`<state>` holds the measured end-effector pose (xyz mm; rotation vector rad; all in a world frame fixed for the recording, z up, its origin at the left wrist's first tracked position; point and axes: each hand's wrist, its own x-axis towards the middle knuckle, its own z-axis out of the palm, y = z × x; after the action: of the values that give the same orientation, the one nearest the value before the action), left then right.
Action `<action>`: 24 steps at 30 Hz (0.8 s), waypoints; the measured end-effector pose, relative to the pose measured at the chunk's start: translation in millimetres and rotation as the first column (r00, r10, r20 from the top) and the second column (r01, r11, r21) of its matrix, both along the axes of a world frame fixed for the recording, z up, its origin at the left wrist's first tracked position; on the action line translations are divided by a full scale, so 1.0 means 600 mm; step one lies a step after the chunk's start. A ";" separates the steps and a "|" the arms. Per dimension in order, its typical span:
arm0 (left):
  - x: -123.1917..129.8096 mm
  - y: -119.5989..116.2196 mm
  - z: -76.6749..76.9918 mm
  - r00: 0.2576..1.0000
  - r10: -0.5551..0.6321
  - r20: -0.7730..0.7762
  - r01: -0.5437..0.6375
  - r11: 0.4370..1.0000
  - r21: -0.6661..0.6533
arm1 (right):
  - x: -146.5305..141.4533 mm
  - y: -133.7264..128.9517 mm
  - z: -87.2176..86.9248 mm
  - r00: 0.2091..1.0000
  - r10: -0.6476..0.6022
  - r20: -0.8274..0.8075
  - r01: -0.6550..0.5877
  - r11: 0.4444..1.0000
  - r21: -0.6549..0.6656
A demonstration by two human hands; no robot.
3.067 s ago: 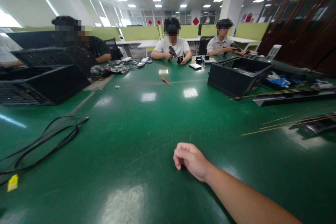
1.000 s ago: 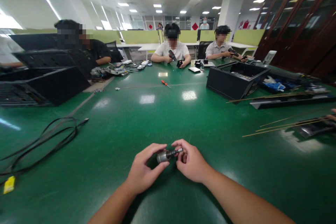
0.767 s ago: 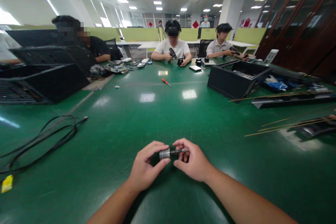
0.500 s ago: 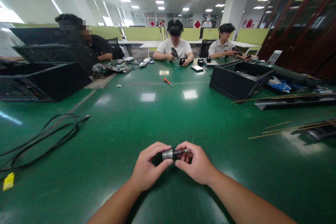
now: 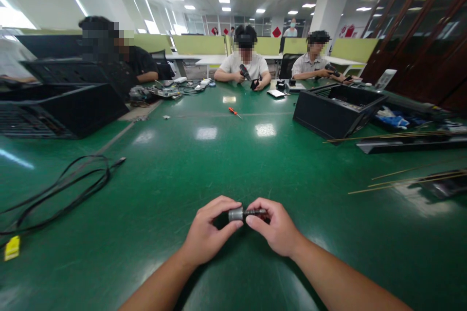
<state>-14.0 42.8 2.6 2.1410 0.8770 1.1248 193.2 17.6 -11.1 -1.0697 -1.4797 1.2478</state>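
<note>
Low over the green table [image 5: 175, 155] is a metal cylinder with a spring-like ribbed shaft [image 5: 235, 214], lying sideways. My left hand [image 5: 209, 228] grips the silver cylinder end between thumb and fingers. The shaft points right, into my right hand [image 5: 279, 228], whose thumb and curled fingers close around it from front and back. Part of the shaft's tip and the right fingertips are hidden behind the hand.
An orange screwdriver [image 5: 233, 112] lies mid-table. Black computer cases stand left [image 5: 91, 107] and right [image 5: 328, 112]. A black cable [image 5: 69, 194] curls at left; thin brass-coloured rods [image 5: 394, 187] lie at right. Co-workers [image 5: 242, 65] sit across, one holding a power drill [image 5: 244, 72].
My right thumb has moved up and in against the shaft, and the right fingers have closed further around it. The left grip stays the same. The whole view has shifted slightly.
</note>
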 end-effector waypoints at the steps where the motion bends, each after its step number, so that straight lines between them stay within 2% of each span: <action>1: 0.001 0.000 0.001 1.000 0.004 -0.002 -0.004 1.000 -0.004 | 0.000 0.000 0.000 1.000 -0.003 0.003 0.003 1.000 -0.001; 8: 0.004 0.000 0.005 1.000 0.008 -0.025 -0.008 1.000 -0.010 | -0.003 0.003 -0.001 0.998 -0.045 0.049 0.045 0.999 0.010; 24: 0.004 -0.003 0.006 0.999 0.026 -0.024 -0.025 1.000 0.007 | 0.000 0.004 -0.006 0.999 -0.036 0.021 0.036 0.999 -0.029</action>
<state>-11.7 41.1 6.1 2.1587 0.9154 1.1175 193.0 20.2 -14.7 -1.1267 -1.4554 1.2401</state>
